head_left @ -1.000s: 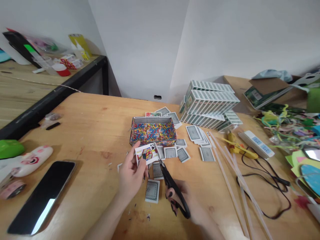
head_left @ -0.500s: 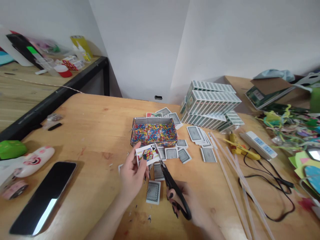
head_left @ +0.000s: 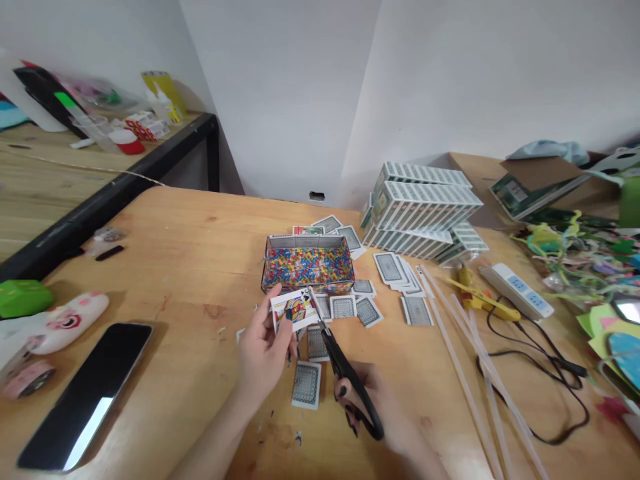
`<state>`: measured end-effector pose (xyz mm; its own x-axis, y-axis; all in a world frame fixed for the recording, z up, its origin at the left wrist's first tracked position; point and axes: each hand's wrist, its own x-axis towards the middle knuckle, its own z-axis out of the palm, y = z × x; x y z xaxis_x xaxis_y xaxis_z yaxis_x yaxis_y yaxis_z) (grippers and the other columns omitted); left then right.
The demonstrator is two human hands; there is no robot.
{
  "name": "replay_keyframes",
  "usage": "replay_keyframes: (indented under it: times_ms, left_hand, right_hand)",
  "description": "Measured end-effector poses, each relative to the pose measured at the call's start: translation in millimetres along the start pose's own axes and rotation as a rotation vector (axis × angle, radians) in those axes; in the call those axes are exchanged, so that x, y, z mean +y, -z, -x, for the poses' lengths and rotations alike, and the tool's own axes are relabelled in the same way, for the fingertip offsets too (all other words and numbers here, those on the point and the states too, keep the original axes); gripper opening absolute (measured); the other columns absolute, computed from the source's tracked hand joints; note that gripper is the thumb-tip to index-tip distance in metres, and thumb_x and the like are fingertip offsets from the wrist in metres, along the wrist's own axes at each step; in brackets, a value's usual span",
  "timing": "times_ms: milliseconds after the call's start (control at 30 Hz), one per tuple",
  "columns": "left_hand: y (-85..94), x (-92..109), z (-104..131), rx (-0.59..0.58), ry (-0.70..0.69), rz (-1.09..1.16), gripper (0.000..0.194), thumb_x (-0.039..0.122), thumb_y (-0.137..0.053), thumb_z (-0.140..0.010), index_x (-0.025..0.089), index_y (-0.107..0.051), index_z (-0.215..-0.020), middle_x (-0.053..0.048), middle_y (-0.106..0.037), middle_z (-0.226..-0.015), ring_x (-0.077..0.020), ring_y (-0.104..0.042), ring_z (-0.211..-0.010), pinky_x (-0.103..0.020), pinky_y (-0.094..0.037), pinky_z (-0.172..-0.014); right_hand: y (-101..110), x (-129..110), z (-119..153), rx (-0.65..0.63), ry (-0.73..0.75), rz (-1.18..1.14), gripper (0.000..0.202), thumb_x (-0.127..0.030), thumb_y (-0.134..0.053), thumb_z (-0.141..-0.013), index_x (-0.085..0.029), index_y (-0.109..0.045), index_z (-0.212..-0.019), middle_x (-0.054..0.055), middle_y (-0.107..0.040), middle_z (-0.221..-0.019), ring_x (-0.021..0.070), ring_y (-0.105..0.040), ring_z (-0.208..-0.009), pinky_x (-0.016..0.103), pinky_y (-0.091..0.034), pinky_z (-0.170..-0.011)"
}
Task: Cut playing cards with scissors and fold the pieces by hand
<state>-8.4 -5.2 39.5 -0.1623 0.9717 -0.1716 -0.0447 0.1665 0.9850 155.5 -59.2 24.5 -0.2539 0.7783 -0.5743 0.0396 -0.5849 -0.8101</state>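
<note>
Between thumb and fingers, my left hand (head_left: 266, 340) pinches a face-up playing card (head_left: 299, 308), a spade court card, tilted above the table. My right hand (head_left: 363, 400) is closed round the black handles of a pair of scissors (head_left: 345, 367). The blades lie at the card's right edge, pointing away from me. Just beyond the card stands an open box (head_left: 310, 267) made of playing cards, with a colourful patterned lining. Face-down cards lie around it, one (head_left: 306, 385) nearer to me and another (head_left: 343, 307) right of the blades.
Stacked striped card boxes (head_left: 425, 203) stand at the back right. Glue sticks (head_left: 465, 360), a yellow glue gun (head_left: 483, 303), a black cable and a power strip (head_left: 517, 291) lie to the right. A phone (head_left: 87, 397) rests at the left, and paper scraps (head_left: 299, 438) lie in front.
Almost nothing differs. Both hands keep their places, with the scissor blades still at the card's right edge.
</note>
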Motion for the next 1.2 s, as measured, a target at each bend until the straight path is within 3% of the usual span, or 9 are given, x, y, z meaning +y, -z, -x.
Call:
replay_keyframes:
  times_ms: [133, 400, 667, 1200]
  left_hand:
    - [0.6, 1, -2, -0.019, 0.022, 0.062, 0.046, 0.024, -0.055, -0.073, 0.019, -0.043, -0.117, 0.005, -0.057, -0.06, -0.0075, -0.048, -0.038, -0.017, -0.041, -0.034]
    - [3.3, -4, -4, -0.072, 0.049, 0.095, 0.028, 0.026, -0.05, -0.076, 0.02, -0.041, -0.101, 0.007, -0.057, -0.052, -0.0103, -0.051, -0.037, -0.019, -0.041, -0.035]
    - [-1.2, 0, 2, -0.081, 0.062, 0.114, 0.029, 0.026, -0.051, -0.076, 0.019, -0.041, -0.102, 0.007, -0.055, -0.054, -0.0087, -0.05, -0.037, -0.018, -0.041, -0.035]
    - [-3.4, -1, 3, -0.061, 0.076, 0.143, 0.027, 0.029, -0.052, -0.076, 0.019, -0.041, -0.099, 0.007, -0.055, -0.053, -0.0091, -0.05, -0.035, -0.018, -0.04, -0.033]
  right_hand:
    - [-1, 2, 0, -0.024, 0.01, -0.009, 0.053, -0.067, -0.059, -0.058, -0.015, -0.049, -0.063, -0.007, -0.039, -0.044, 0.0063, -0.041, -0.033, 0.018, -0.033, -0.034]
    - [-3, 11, -2, -0.102, 0.107, -0.031, 0.056, -0.069, -0.058, -0.059, -0.014, -0.049, -0.066, -0.004, -0.044, -0.047, 0.0072, -0.043, -0.034, 0.018, -0.035, -0.033]
    - [-6, 2, 2, -0.118, 0.176, -0.035, 0.057, -0.071, -0.054, -0.062, -0.014, -0.048, -0.063, -0.004, -0.041, -0.049, 0.0062, -0.042, -0.037, 0.017, -0.036, -0.035]
    - [-7, 6, -1, -0.059, 0.092, -0.056, 0.058, -0.071, -0.058, -0.057, -0.014, -0.049, -0.063, -0.006, -0.04, -0.049, 0.0059, -0.04, -0.035, 0.019, -0.034, -0.035]
